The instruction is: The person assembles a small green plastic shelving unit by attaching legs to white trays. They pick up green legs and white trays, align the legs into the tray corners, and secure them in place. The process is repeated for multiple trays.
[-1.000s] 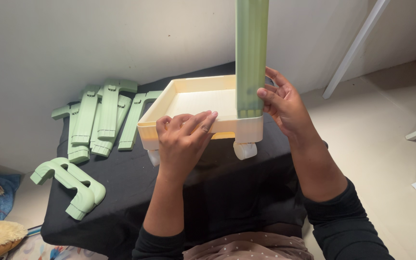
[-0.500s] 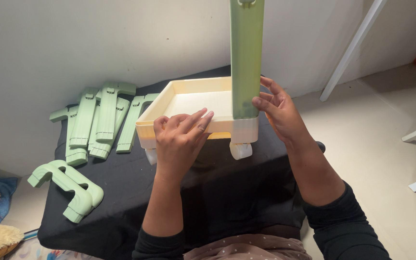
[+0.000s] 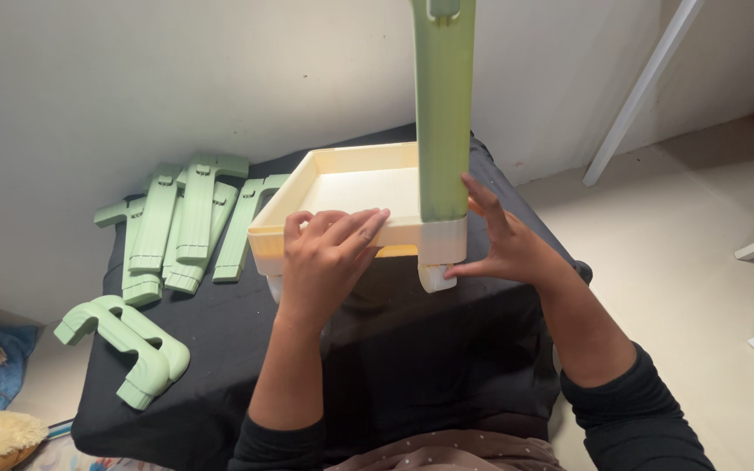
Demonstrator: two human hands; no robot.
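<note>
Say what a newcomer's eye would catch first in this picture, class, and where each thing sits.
First the tall green post, upright at the near right corner of the cream tray on the black cloth. The left hand presses the tray's near rim; the right hand touches the post's base. More green parts lie left.

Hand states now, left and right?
Left hand: open, palm pressing the cream tray front rim.
Right hand: open, fingertips against the green upright post at the tray corner.
</note>
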